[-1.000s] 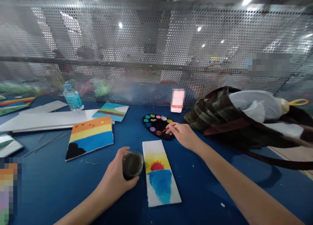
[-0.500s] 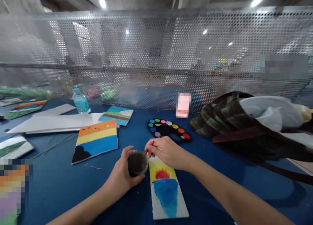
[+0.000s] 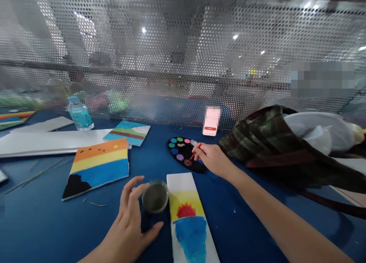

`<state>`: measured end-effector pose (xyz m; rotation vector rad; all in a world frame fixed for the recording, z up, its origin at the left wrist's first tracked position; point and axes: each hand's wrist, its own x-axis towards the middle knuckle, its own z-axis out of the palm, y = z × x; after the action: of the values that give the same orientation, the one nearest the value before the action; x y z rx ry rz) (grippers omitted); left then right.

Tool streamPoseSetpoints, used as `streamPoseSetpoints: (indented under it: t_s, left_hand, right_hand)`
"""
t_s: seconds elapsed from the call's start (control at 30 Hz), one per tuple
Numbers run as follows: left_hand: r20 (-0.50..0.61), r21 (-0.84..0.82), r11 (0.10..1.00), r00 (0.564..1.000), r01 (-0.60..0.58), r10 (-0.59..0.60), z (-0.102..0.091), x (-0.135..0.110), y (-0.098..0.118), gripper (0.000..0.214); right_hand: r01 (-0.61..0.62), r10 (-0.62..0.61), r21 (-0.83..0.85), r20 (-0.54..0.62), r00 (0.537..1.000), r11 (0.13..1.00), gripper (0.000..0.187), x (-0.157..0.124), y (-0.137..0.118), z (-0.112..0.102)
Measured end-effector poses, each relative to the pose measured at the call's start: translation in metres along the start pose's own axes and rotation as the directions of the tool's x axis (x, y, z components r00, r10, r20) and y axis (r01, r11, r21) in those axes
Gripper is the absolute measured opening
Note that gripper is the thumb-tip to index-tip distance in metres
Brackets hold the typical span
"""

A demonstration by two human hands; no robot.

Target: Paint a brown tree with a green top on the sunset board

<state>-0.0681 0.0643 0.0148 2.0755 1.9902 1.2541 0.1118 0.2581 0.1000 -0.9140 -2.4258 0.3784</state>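
Observation:
My right hand point(image 3: 213, 158) pinches a thin red paintbrush point(image 3: 195, 153), its tip down on a brownish spot of the black paint palette point(image 3: 175, 162). Several round colours line the palette's edge; my hand covers its right part. My left hand point(image 3: 137, 213) is spread beside a clear cup of murky grey water point(image 3: 155, 196), fingers apart and not wrapped round it. Just right of the cup lies a narrow white canvas point(image 3: 179, 181), painted with a yellow sky, a red sun and a blue shape below. Its lower end runs out of view.
An orange, yellow and blue painting point(image 3: 100, 167) lies left, near white boards point(image 3: 51, 142) and a landscape painting point(image 3: 127, 132). A water bottle point(image 3: 80, 114) and a phone point(image 3: 211, 121) stand by the perforated metal screen point(image 3: 160, 76). A plaid bag point(image 3: 263, 137) fills the right side.
My right hand has moved the paintbrush from the cup to the palette, up and right. My left hand has loosened from the cup and spread open. The view has tilted down slightly.

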Motion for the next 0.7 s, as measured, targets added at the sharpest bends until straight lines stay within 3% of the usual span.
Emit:
streamPoseSetpoints:
  t_s: [0.33,0.7]
  left_hand:
    - [-0.053,0.045,0.96,0.959,-0.276,0.278,-0.011,-0.002,0.023,0.031]
    - [-0.038,0.056,0.908,0.908,-0.416,0.418,-0.015,-0.005,0.022,0.032]
  right_hand:
    - [0.0,-0.001,-0.038,-0.013,1.0,0.999,0.025,0.0,0.004,0.007]
    - [0.023,-0.025,-0.089,-0.02,0.999,0.996,0.028,0.0,0.011,0.008]
